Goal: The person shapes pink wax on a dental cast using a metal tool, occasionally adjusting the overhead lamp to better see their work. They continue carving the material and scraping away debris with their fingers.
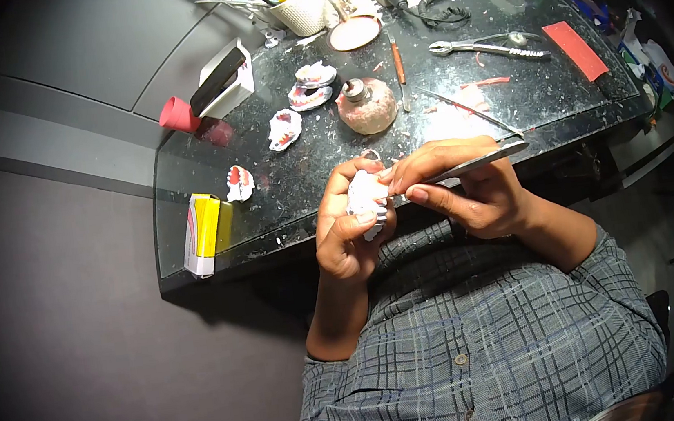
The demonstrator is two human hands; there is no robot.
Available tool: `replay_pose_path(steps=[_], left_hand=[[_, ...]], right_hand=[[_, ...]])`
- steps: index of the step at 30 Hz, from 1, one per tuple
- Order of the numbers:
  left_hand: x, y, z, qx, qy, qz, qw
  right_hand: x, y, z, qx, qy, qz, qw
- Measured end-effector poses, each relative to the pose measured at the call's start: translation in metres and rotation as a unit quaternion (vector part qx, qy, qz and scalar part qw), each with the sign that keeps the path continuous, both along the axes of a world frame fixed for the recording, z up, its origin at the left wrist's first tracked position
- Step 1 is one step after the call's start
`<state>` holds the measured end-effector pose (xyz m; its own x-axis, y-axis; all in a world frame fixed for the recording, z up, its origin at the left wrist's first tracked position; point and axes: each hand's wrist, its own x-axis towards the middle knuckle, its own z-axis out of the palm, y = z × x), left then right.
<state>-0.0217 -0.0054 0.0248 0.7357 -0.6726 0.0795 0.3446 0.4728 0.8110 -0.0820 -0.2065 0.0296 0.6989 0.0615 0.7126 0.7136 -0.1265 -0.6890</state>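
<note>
Speckled black desktop, left hand gripping white dental cast, right hand pinching metal tool at 3 o'clock, round bottle at 12 o'clock.

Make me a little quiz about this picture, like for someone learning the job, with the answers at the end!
1. What does the left hand hold?
A. a red cup
B. a white teeth model
C. a pink jar
2. True or false: a hand is touching the yellow box.
3. Fill in: the long, thin metal tool is in the ____ hand.

Key:
1. B.
2. False; it sits near the table's edge, apart from both hands.
3. Right.
</note>
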Motion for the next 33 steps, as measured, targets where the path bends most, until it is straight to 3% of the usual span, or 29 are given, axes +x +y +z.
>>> replay_pose_path(steps=[2, 12, 20, 25, 30, 33], left_hand=[[-0.006, -0.006, 0.008, 0.033, -0.009, 0.036, 0.999], [-0.004, -0.005, 0.002, 0.018, -0.014, 0.027, 0.999], [0.003, -0.004, -0.005, -0.095, 0.104, -0.030, 0.990], [0.004, -0.004, -0.007, -0.110, 0.137, -0.049, 0.983], [0.004, -0.002, -0.005, -0.108, 0.132, -0.048, 0.984], [0.008, 0.001, -0.011, -0.103, 0.137, -0.043, 0.984]], right_hand=[[0.000, 0.000, 0.000, 0.004, 0.001, 0.005, 1.000], [0.003, -0.002, -0.005, 0.012, 0.007, 0.029, 0.999], [0.005, 0.002, -0.010, 0.046, 0.023, 0.047, 0.998], [0.007, 0.003, -0.014, 0.059, 0.018, 0.047, 0.997], [0.008, -0.003, -0.015, 0.133, 0.065, 0.163, 0.975], [0.006, -0.003, -0.012, 0.136, 0.078, 0.140, 0.978]])
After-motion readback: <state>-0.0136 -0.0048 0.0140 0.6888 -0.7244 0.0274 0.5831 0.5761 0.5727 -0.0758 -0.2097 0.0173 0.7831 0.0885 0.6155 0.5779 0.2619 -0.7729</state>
